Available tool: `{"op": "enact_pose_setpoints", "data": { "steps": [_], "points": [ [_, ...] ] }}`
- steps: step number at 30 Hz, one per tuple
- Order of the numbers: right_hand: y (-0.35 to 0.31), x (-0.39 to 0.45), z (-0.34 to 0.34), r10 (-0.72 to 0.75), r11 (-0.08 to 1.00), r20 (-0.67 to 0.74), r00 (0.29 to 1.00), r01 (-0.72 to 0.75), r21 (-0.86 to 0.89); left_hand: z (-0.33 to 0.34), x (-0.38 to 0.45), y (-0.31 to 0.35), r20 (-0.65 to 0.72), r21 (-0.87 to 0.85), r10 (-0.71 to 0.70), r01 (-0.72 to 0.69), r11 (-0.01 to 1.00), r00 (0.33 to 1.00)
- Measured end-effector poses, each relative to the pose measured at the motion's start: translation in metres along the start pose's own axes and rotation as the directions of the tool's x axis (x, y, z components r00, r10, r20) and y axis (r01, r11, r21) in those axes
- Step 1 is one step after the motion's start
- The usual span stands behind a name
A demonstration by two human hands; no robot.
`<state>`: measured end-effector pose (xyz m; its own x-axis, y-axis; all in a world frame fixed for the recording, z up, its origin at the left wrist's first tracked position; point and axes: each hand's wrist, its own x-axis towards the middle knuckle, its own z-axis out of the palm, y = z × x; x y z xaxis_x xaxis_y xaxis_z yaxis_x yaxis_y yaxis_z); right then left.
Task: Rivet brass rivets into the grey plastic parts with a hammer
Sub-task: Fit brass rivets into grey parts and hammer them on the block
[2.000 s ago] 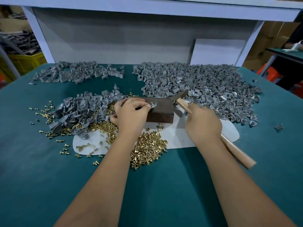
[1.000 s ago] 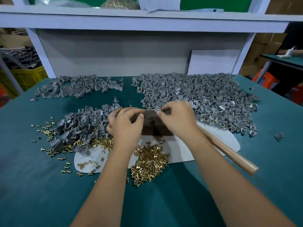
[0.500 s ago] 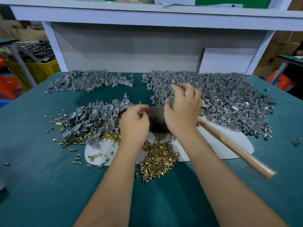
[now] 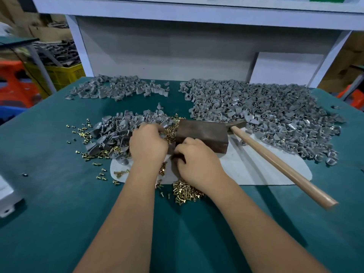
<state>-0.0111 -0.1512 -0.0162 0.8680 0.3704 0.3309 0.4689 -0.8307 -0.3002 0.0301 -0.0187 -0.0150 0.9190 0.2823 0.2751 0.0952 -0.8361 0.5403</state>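
Observation:
My left hand (image 4: pixel 147 144) reaches into the near pile of grey plastic parts (image 4: pixel 118 133) left of the dark wooden block (image 4: pixel 202 134), and its curled fingers close on a grey part at the pile's edge. My right hand (image 4: pixel 197 164) lies at the block's front left corner with its fingers curled down over loose brass rivets (image 4: pixel 187 191); what the fingertips hold is hidden. The hammer (image 4: pixel 275 164) lies free on the white mat (image 4: pixel 256 170), its head beside the block and its wooden handle pointing to the front right.
A large heap of grey parts (image 4: pixel 266 109) covers the back right of the green table (image 4: pixel 59 213), and a smaller heap (image 4: pixel 118 88) lies at the back left. Scattered rivets (image 4: pixel 82 133) lie at the left. A white shelf frame (image 4: pixel 177 46) stands behind.
My right hand has left the right heap and come down to the rivets at the block's front corner. The hammer, held two seconds ago, lies on the mat. My left hand stays at the near pile.

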Motion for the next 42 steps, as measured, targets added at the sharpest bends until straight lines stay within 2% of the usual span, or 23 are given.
{"op": "enact_pose_setpoints", "data": {
  "steps": [4,8,12,16,19,22,25,27,30,34,37,42],
  "points": [
    [0.000,0.000,0.000,0.010,1.000,-0.009,1.000,-0.010,0.014,0.002,0.001,0.000,-0.038,-0.082,-0.008,0.005,0.997,0.999],
    [0.001,-0.001,-0.001,-0.025,0.999,-0.063,0.998,0.027,0.033,0.002,0.002,-0.003,-0.100,-0.083,0.001,-0.010,0.997,0.995],
    [0.002,-0.003,-0.008,0.003,0.992,-0.219,0.976,0.025,0.126,0.002,0.000,-0.003,-0.212,-0.130,0.073,-0.103,0.986,0.974],
    [0.008,-0.001,-0.013,0.036,0.990,-0.407,0.913,0.024,0.141,-0.002,-0.003,0.002,-0.357,-0.191,0.159,-0.239,0.952,0.920],
    [0.016,0.001,-0.016,0.100,0.983,-0.483,0.870,-0.012,0.184,-0.002,-0.006,0.006,-0.384,-0.226,0.212,-0.314,0.922,0.899],
    [0.026,0.002,-0.016,0.196,0.966,-0.494,0.847,-0.080,0.245,-0.003,-0.005,0.005,-0.330,-0.220,0.183,-0.264,0.939,0.926],
    [0.032,0.003,-0.016,0.284,0.937,-0.476,0.832,-0.137,0.320,-0.003,-0.002,0.004,-0.110,-0.198,0.148,-0.167,0.966,0.983],
    [0.034,0.003,-0.015,0.326,0.920,-0.467,0.822,-0.164,0.355,-0.003,-0.003,0.007,0.022,-0.174,0.153,-0.147,0.974,0.988],
    [0.034,0.003,-0.014,0.330,0.921,-0.469,0.819,-0.170,0.352,-0.003,-0.005,0.006,0.119,-0.066,0.168,-0.161,0.985,0.979],
    [0.032,0.001,-0.013,0.283,0.943,-0.509,0.813,-0.139,0.303,-0.005,-0.007,0.004,0.155,-0.046,0.191,-0.186,0.981,0.969],
    [0.032,0.001,-0.013,0.315,0.932,-0.504,0.804,-0.161,0.325,-0.005,-0.007,0.005,0.121,-0.016,0.182,-0.182,0.983,0.976],
    [0.034,0.001,-0.014,0.378,0.899,-0.478,0.793,-0.193,0.392,0.000,-0.002,-0.001,0.085,-0.096,0.141,-0.132,0.987,0.986]
  ]
}}
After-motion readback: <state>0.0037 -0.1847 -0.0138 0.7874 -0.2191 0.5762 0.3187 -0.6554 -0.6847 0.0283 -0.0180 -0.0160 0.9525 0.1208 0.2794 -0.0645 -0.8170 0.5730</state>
